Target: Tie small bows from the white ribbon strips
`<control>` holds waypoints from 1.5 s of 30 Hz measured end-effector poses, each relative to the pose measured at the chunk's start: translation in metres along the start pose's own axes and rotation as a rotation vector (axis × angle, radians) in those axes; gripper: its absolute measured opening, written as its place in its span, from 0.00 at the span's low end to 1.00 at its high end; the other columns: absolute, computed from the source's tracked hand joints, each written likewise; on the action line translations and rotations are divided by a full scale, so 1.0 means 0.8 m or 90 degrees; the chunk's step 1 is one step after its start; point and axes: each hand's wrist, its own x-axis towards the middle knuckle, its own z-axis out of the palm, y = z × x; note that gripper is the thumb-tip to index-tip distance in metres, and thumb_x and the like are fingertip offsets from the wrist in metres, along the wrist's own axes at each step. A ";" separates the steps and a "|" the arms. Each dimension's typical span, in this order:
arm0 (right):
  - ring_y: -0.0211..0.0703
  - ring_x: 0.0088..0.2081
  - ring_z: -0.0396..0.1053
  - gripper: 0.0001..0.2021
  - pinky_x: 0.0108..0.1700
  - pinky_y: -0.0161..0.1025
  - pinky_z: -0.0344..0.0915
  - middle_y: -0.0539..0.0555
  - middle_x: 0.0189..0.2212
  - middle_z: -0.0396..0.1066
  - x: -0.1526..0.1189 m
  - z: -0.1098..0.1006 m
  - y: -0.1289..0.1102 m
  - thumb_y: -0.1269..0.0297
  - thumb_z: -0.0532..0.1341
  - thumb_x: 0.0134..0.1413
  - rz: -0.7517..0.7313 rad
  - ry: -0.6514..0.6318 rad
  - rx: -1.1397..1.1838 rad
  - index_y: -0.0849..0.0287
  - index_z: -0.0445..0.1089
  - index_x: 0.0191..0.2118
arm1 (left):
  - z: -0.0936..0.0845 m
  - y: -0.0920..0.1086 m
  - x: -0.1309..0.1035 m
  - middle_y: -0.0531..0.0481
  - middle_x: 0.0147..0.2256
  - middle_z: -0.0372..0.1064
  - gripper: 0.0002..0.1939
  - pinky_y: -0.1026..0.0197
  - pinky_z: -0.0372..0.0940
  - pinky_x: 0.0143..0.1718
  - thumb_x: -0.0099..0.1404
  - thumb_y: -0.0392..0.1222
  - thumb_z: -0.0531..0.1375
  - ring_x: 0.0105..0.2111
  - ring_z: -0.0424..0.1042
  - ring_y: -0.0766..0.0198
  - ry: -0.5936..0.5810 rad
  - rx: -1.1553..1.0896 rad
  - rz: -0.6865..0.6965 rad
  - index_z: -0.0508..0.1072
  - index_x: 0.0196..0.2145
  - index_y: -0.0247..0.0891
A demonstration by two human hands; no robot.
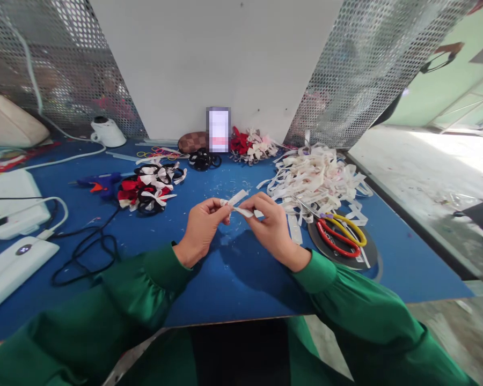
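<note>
Both my hands, in green sleeves, are raised over the blue table (233, 279) and pinch one short white ribbon strip (238, 199) between them. My left hand (203, 228) grips the strip's left end with thumb and fingers. My right hand (271, 228) grips the right end, where the strip is folded over. A heap of cut white ribbon strips (316, 179) lies just right of my hands. Scissors with red and yellow handles (340, 230) rest on a dark round disc near my right wrist.
A pile of red, black and white bows (151, 187) and a blue glue gun (100, 183) lie to the left. White power banks (12, 265) with cables sit at far left. More bows (251, 146) line the back wall. The table's right edge drops to the floor.
</note>
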 end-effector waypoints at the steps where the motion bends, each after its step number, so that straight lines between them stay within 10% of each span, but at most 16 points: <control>1: 0.40 0.33 0.66 0.06 0.37 0.39 0.63 0.51 0.30 0.68 -0.001 0.000 -0.002 0.73 0.59 0.58 -0.032 -0.007 -0.011 0.55 0.72 0.34 | 0.000 0.000 -0.001 0.55 0.20 0.67 0.07 0.64 0.58 0.29 0.54 0.41 0.67 0.23 0.64 0.69 -0.004 0.023 0.004 0.74 0.25 0.36; 9: 0.47 0.46 0.72 0.05 0.45 0.44 0.66 0.58 0.45 0.74 -0.005 0.005 -0.003 0.71 0.55 0.61 -0.057 -0.055 -0.081 0.54 0.64 0.37 | 0.001 -0.002 -0.007 0.54 0.20 0.68 0.08 0.64 0.56 0.25 0.56 0.43 0.66 0.22 0.64 0.68 -0.041 0.141 0.063 0.74 0.25 0.37; 24: 0.37 0.24 0.67 0.10 0.31 0.37 0.62 0.43 0.22 0.64 0.001 0.017 0.000 0.62 0.65 0.52 0.346 0.023 0.318 0.55 0.62 0.28 | 0.001 -0.002 -0.007 0.53 0.21 0.69 0.08 0.64 0.58 0.26 0.58 0.44 0.66 0.23 0.65 0.67 -0.042 0.235 0.119 0.75 0.26 0.37; 34: 0.42 0.34 0.71 0.05 0.36 0.40 0.65 0.52 0.32 0.74 -0.008 0.010 -0.003 0.67 0.58 0.60 0.103 -0.020 0.007 0.55 0.71 0.37 | 0.000 -0.004 -0.007 0.54 0.21 0.68 0.06 0.64 0.58 0.25 0.58 0.41 0.65 0.22 0.65 0.67 -0.041 0.182 0.107 0.75 0.26 0.38; 45: 0.43 0.34 0.72 0.03 0.38 0.39 0.66 0.52 0.34 0.75 -0.004 0.005 -0.001 0.68 0.61 0.57 0.045 -0.022 -0.072 0.55 0.72 0.37 | 0.001 -0.001 -0.009 0.54 0.22 0.71 0.05 0.63 0.63 0.31 0.60 0.40 0.63 0.24 0.69 0.66 -0.065 0.136 0.099 0.75 0.27 0.38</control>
